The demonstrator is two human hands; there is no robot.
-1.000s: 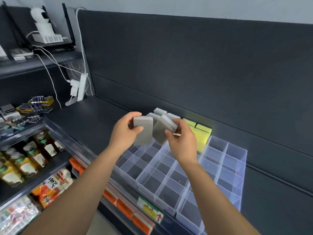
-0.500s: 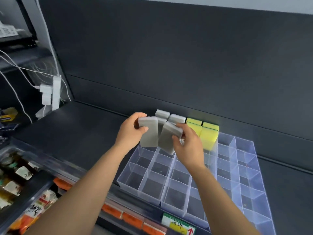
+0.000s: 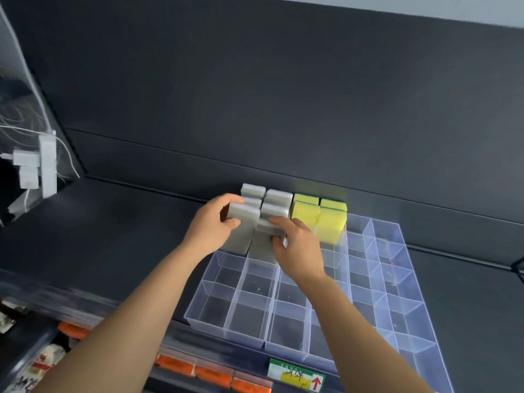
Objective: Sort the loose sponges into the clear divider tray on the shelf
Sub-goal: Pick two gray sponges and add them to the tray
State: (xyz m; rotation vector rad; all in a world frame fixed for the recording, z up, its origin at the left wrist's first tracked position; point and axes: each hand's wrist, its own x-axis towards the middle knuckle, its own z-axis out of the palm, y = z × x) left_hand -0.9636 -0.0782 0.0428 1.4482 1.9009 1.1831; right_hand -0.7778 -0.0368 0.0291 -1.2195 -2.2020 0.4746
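Note:
A clear divider tray (image 3: 297,330) lies on the dark shelf (image 3: 119,222). Several grey sponges (image 3: 279,197) stand upright in its far left compartments, with yellow sponges (image 3: 330,225) in the compartments to their right. My left hand (image 3: 211,225) grips a grey sponge (image 3: 242,232) upright at the tray's far left column, its lower end down at the rim. My right hand (image 3: 295,245) grips a second grey sponge (image 3: 266,242) in the column beside it, fingers curled over its top. Whether either sponge touches the tray floor is hidden.
The near rows and the right columns of the tray hold nothing. A dark back panel (image 3: 283,109) rises just behind the tray. A white power strip with cables (image 3: 42,168) hangs at the left. Packaged goods (image 3: 198,370) and a price label (image 3: 296,374) sit below the shelf edge.
Both hands have lowered their grey sponges from above the tray down into the far left compartments. The camera has swung to the right and closer.

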